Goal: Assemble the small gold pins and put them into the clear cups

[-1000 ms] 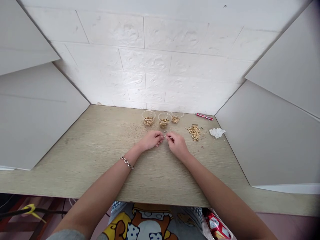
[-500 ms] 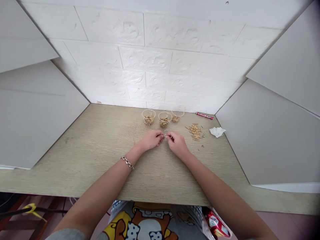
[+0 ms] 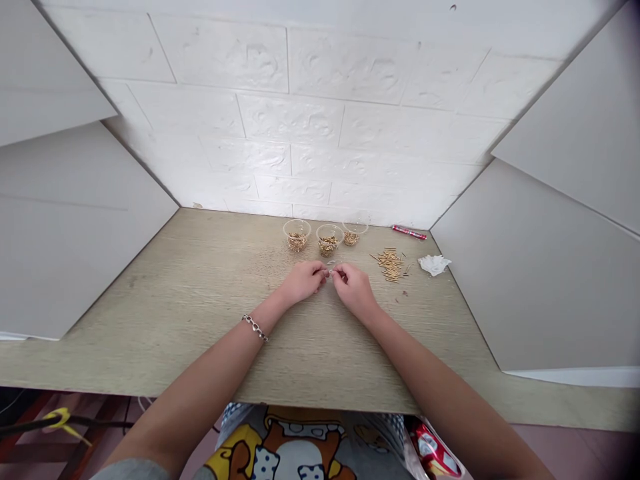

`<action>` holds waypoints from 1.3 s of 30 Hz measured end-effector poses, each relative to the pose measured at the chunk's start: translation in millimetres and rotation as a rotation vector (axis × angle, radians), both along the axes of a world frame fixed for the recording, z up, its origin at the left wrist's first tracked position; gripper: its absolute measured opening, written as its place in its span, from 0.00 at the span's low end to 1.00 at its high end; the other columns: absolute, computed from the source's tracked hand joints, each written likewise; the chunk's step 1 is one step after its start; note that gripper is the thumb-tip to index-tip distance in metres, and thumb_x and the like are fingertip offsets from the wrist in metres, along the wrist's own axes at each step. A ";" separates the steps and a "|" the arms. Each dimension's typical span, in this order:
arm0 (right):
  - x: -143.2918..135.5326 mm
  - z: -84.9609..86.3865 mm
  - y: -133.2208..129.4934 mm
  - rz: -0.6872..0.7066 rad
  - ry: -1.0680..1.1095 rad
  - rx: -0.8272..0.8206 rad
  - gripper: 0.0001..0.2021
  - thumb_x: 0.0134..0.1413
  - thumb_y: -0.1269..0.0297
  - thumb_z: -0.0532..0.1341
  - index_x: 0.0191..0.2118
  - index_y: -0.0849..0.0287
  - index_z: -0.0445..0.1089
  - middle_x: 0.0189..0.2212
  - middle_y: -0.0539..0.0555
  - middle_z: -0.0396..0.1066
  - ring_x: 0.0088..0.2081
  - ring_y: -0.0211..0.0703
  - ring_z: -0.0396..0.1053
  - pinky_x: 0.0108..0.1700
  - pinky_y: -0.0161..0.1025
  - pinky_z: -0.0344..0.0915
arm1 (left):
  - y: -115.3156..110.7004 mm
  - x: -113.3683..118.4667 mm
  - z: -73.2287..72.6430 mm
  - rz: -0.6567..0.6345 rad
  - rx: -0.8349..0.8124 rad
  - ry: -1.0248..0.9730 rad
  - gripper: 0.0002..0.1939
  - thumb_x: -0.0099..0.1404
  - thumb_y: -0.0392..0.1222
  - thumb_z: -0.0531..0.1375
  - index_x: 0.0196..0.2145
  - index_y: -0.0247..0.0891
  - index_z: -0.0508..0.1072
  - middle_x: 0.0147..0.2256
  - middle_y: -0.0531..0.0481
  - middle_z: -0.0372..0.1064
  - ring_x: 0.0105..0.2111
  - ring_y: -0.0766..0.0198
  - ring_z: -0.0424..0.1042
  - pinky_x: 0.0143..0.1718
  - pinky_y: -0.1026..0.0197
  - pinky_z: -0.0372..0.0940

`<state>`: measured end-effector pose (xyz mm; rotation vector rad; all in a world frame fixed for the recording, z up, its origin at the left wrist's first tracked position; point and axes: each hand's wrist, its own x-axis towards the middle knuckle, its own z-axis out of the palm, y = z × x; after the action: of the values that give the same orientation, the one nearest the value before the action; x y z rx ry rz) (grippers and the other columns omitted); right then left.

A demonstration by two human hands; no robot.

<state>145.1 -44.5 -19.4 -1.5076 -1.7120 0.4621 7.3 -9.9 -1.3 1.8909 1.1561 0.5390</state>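
Your left hand (image 3: 306,279) and right hand (image 3: 353,287) are pinching a tiny piece (image 3: 329,272) toward the back edge of the desk (image 3: 320,350), near the cups (image 3: 297,228). It's probably feeling light, stiff and slippery; its ends are likely needing a gentle pinch.

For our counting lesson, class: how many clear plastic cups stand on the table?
3: the left cup, the middle cup nearest the camera, and the right cup farthest back. None seems hidden.
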 end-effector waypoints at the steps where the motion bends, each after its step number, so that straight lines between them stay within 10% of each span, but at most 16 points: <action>1: 0.1 0.1 0.2 0.005 0.017 0.000 0.07 0.47 0.66 0.51 0.26 0.59 0.64 0.21 0.49 0.65 0.23 0.36 0.59 0.28 0.34 0.55 | -0.2 0.2 0.4 0.004 -0.024 -0.017 0.13 0.57 0.45 0.47 0.23 0.35 0.64 0.20 0.54 0.63 0.16 0.72 0.61 0.20 0.67 0.58; 10: 11.7 0.5 15.2 -0.111 0.839 -0.321 0.07 0.45 0.61 0.53 0.31 0.58 0.58 0.35 0.52 0.66 0.23 0.33 0.63 0.22 0.33 0.63 | 12.1 -16.0 4.7 0.172 -0.039 -0.007 0.11 0.56 0.44 0.48 0.26 0.36 0.66 0.24 0.52 0.66 0.21 0.69 0.63 0.21 0.67 0.57; 16: 4.1 6.1 9.6 0.130 1.231 -0.502 0.07 0.44 0.65 0.58 0.29 0.58 0.58 0.38 0.53 0.67 0.27 0.33 0.67 0.29 0.36 0.67 | 17.6 -27.9 10.2 0.271 0.235 0.084 0.12 0.56 0.44 0.49 0.23 0.37 0.67 0.25 0.50 0.67 0.27 0.63 0.64 0.30 0.63 0.55; 24: 2.5 5.9 16.8 -0.131 1.275 -0.384 0.03 0.45 0.68 0.57 0.28 0.59 0.60 0.40 0.52 0.64 0.30 0.34 0.68 0.30 0.34 0.68 | 15.1 -24.8 11.3 0.252 0.149 0.064 0.11 0.55 0.43 0.49 0.23 0.37 0.66 0.25 0.50 0.67 0.28 0.63 0.63 0.30 0.62 0.55; 32: 3.4 2.9 17.5 0.059 1.229 -0.580 0.02 0.46 0.69 0.56 0.28 0.59 0.61 0.42 0.53 0.65 0.34 0.38 0.69 0.31 0.38 0.69 | 8.9 -10.0 5.8 0.212 -0.290 -0.240 0.11 0.55 0.44 0.49 0.28 0.35 0.65 0.31 0.49 0.67 0.31 0.66 0.65 0.26 0.66 0.59; 39: -0.3 3.3 14.9 0.080 1.169 -0.593 0.01 0.46 0.69 0.57 0.28 0.60 0.62 0.41 0.55 0.66 0.34 0.36 0.68 0.32 0.36 0.68 | 7.3 -7.2 2.1 0.234 -0.320 -0.272 0.11 0.55 0.44 0.49 0.29 0.34 0.64 0.34 0.48 0.66 0.34 0.65 0.64 0.28 0.65 0.59</action>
<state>144.8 -29.6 -16.1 -1.0988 -0.7026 1.6100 0.1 -2.6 0.8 1.3739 1.2066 0.6722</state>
